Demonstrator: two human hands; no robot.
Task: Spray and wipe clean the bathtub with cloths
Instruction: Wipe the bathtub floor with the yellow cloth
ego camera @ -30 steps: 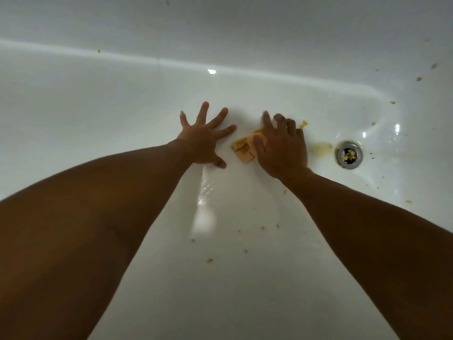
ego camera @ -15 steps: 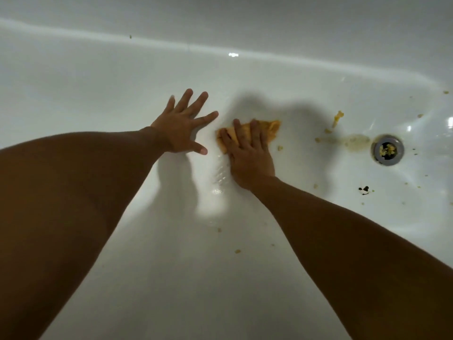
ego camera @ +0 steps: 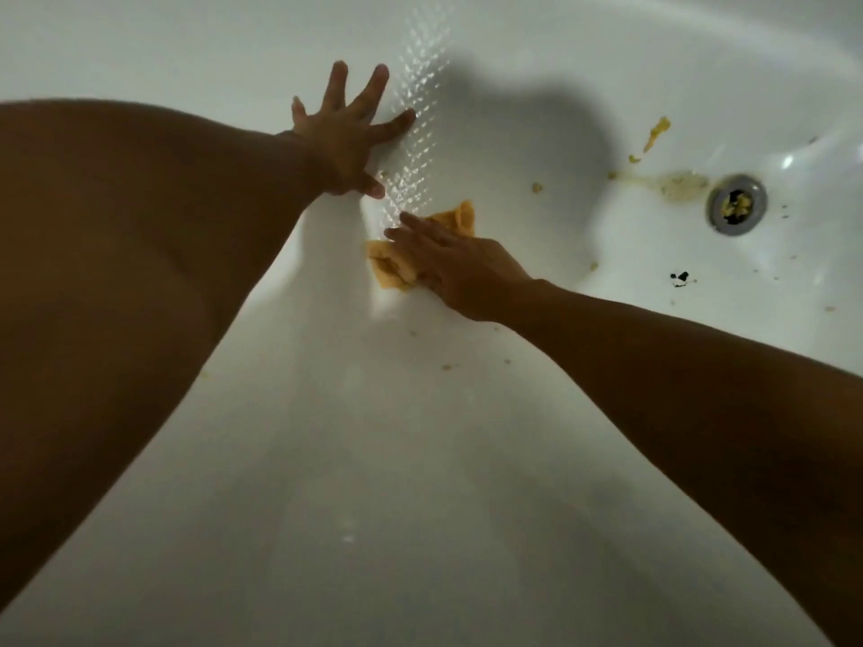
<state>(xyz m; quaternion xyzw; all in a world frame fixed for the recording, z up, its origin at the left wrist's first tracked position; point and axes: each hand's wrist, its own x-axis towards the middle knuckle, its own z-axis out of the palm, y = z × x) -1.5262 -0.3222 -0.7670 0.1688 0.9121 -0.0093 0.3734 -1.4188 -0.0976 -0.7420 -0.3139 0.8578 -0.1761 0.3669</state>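
Note:
I look down into a white bathtub. My left hand lies flat on the tub floor with its fingers spread wide, holding nothing. Just below and to the right of it, my right hand presses a crumpled yellow cloth against the tub floor with straight fingers. The cloth sticks out to the left of the hand and above it; the rest is hidden under the palm.
The metal drain sits at the right, with yellow bits caught in it. A yellowish smear runs left of the drain, a yellow scrap lies above it, a black speck below. Small crumbs dot the floor.
My right hand has dragged the cloth leftwards and nearer to me, away from the drain. The left hand stays planted flat. The view has shifted closer and to the left.

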